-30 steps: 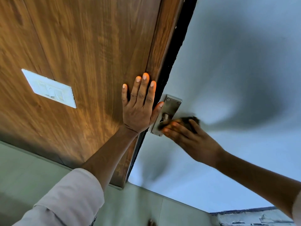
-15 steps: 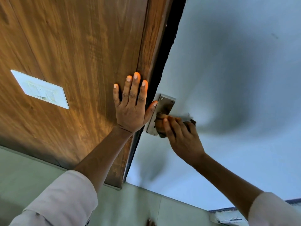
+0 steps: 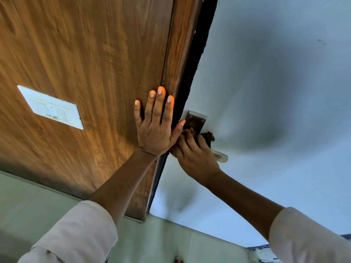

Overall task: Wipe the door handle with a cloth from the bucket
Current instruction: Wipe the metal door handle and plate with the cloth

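Wood-grain panelling [image 3: 85, 54] fills the left, carrying a white switch plate [image 3: 50, 107] whose markings are too blurred to read. To its right the left hand [image 3: 154, 130] lies flat on the wood, fingers [image 3: 159, 103] spread, thumb reaching across the dark gap at the panel's edge. Just right of that gap sits the metal door handle [image 3: 221, 156] with its back plate [image 3: 195, 120] on the pale grey door [image 3: 275, 92]. The right hand [image 3: 193, 154] presses a dark cloth [image 3: 208, 137] against the handle, fingers curled over it. Bare door spreads right of the lever's free end.
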